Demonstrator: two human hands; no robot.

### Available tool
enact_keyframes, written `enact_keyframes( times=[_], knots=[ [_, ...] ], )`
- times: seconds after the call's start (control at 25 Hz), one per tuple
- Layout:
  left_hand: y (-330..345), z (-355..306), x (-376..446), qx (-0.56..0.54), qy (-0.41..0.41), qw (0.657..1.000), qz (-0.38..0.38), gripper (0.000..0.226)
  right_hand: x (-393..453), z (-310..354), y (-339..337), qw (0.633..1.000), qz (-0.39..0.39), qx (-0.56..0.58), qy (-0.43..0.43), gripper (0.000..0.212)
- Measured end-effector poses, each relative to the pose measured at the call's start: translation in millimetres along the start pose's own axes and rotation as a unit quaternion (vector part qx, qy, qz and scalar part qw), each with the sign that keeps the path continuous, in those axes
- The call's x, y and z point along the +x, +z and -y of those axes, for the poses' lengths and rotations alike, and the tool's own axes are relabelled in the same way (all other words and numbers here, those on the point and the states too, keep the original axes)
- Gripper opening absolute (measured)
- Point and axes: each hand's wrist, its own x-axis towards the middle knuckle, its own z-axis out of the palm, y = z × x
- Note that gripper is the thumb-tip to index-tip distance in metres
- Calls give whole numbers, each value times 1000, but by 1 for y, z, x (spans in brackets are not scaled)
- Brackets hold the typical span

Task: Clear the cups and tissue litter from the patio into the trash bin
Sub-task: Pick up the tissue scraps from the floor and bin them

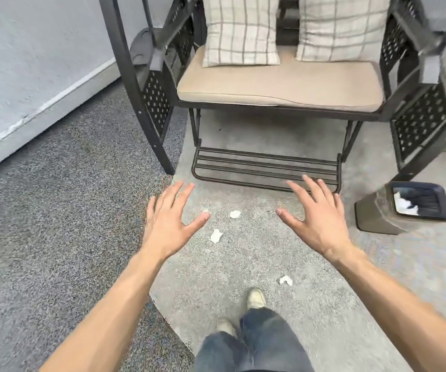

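Both hands were out in front of the person, palms down, fingers spread, nothing in either. The left hand (172, 220) hovered on the wall side of the swing bench (281, 84); the right hand (314, 214) hovered in front of the bench's footrest (266, 167), fingertips overlapping its front bar in the view.

Tissue litter left on the grey mat (256, 264) in front of the bench:
- one tissue scrap (205, 211) just off the left thumb tip, partly hidden by it;
- a second tissue scrap (235, 214) a little nearer the bench's middle, between the two hands;
- a third tissue scrap (216, 235) just on the person's side of those two;
- a fourth tissue scrap (285, 280) farther out from the bench, near the person's shoes (255, 299).

The trash bin (404, 210) stood off the bench's right front corner, beyond the right hand, tilted in the wide-angle view. White crumpled paper (404, 205) showed inside the opening, so some litter had evidently gone in already.

No cups were visible anywhere on the mat, the bench seat or the dark carpet beside it. Whether any lay inside the bin could not be told; its interior was mostly dark.

Judgement: the job looked well along but unfinished. Cups seemed dealt with, four tissue scraps remained. The cluster of three nearest the bench sat closest to the open hands and looked the likely next pick.
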Motion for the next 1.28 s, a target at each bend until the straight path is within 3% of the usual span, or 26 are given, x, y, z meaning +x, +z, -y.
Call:
enact_keyframes(
  times=[0.44, 0.68, 1.0, 1.28],
  knots=[
    [53, 66, 84, 9, 61, 996, 71, 80, 40, -5, 70, 995, 15, 4, 101, 69],
    [131, 122, 130, 10, 96, 988, 121, 79, 50, -14, 164, 985, 17, 1, 172, 68],
    [373, 200, 151, 66, 130, 969, 201, 73, 4, -122, 395, 966, 98, -18, 239, 63],
    [579, 277, 165, 173, 157, 929, 286, 79, -49, -227, 579, 919, 191, -28, 343, 63]
  ],
)
